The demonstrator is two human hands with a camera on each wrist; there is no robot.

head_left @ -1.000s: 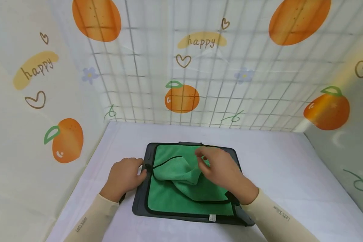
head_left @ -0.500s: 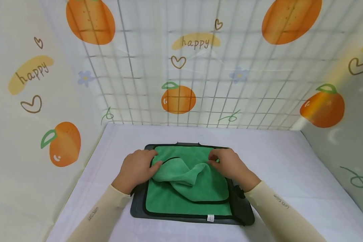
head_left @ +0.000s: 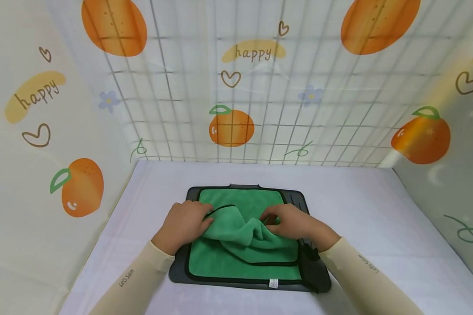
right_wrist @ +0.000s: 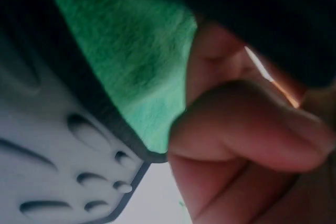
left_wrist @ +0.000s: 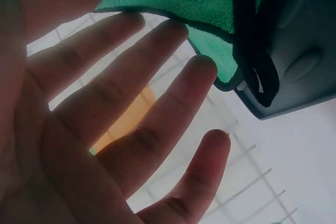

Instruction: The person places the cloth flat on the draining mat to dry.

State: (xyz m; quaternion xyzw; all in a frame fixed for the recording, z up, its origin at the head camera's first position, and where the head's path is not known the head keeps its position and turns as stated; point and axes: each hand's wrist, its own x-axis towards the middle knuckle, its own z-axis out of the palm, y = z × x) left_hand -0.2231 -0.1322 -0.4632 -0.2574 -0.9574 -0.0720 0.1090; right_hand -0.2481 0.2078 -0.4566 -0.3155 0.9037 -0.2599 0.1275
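A green cloth [head_left: 236, 269] with black edging and a white tag lies on a dark grey board [head_left: 179, 271], its upper layer bunched in the middle. At the left side of the cloth is my left hand [head_left: 184, 224], fingertips at the black edging. The left wrist view shows its fingers [left_wrist: 157, 124] spread and nearly straight. My right hand [head_left: 290, 221] pinches a raised fold of the cloth right of the middle. Curled fingers [right_wrist: 241, 129] appear close up in the right wrist view, their tips partly hidden by dark edging.
The board has oval bumps and stands on a white tabletop [head_left: 358, 205]. A black strap [left_wrist: 257, 72] loops at its left side, and a dark flap [head_left: 314, 269] covers its lower right corner. Printed curtains [head_left: 268, 96] enclose the back and sides.
My left hand has moved right from the board's left edge onto the cloth. My right hand drew back to the right, then lowered onto the cloth, where the fold has bunched up.
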